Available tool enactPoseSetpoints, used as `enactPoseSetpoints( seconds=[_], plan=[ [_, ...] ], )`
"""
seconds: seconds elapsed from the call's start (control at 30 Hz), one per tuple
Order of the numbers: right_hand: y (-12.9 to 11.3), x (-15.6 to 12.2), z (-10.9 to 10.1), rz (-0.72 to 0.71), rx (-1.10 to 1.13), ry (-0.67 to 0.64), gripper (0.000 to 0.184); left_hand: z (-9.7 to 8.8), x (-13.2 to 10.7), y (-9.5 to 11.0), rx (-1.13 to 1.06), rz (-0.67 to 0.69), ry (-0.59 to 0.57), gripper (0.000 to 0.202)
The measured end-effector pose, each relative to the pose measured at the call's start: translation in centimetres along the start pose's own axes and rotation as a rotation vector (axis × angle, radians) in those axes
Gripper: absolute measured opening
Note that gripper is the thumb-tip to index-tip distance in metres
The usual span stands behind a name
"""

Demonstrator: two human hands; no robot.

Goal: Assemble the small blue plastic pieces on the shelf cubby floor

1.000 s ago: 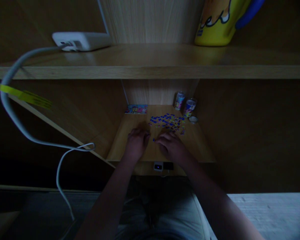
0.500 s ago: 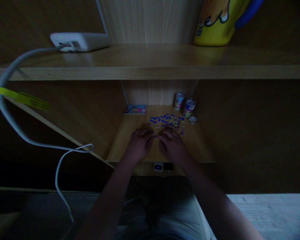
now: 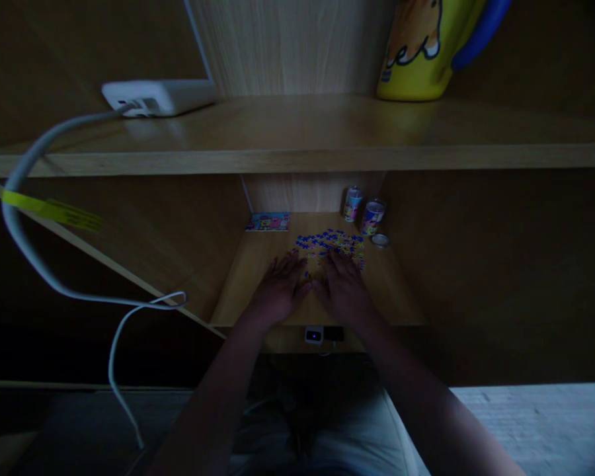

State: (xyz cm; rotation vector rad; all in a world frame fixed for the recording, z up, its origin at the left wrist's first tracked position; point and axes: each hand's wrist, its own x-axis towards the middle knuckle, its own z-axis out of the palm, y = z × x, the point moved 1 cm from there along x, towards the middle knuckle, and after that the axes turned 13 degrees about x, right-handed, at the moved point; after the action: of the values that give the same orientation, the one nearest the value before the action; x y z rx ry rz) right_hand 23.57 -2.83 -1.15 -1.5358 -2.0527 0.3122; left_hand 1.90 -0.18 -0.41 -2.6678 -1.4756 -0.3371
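1. My left hand [image 3: 279, 285] lies low over the smooth, wood-grained shelf board [image 3: 240, 291], fingers spread wide; I see nothing gripped in it.
2. My right hand [image 3: 346, 281] is spread likewise, fingertips at the near edge of the puzzle pieces [image 3: 330, 239]; whether anything sits beneath its palm, I cannot tell.
3. My thumbs point inward, nearly meeting, with a small loose piece [image 3: 307, 274] just beyond them at 12 o'clock; it is too small to read its long axis.
4. The main scatter sits at 12 to 1 o'clock from my hands: thin, flat, knobbed shapes in blue and yellow. Its long axis runs roughly from 9 to 3; single pieces point every which way.
5. At 11 o'clock lies a colourful printed rectangle [image 3: 268, 221], long axis 9 to 3.
6. Toward 1 and 2 o'clock, two printed cylindrical cans [image 3: 352, 205] stand upright, a round, shiny-rimmed lid [image 3: 380, 240] flat beside the nearer one.
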Motion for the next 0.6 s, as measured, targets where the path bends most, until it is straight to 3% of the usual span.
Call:
enactPoseSetpoints(
  seconds=[0.17, 0.47, 0.6],
  plan=[
    [1.0, 1.2, -0.5, 0.111, 0.0, 0.001, 0.076, 0.7, 1.5, -1.0, -0.003, -0.02, -0.043, 0.064],
    [2.7, 6.1, -1.2, 0.3, -0.07, -0.03, 0.08, 2.1, 10.1, -1.1, -0.005, 0.021, -0.116, 0.059],
    [3.2, 7.8, -0.9, 0.317, -0.09, -0.042, 0.078, 2.6, 10.9, -1.3, 0.007, -0.027, -0.125, 0.06]
  ],
)
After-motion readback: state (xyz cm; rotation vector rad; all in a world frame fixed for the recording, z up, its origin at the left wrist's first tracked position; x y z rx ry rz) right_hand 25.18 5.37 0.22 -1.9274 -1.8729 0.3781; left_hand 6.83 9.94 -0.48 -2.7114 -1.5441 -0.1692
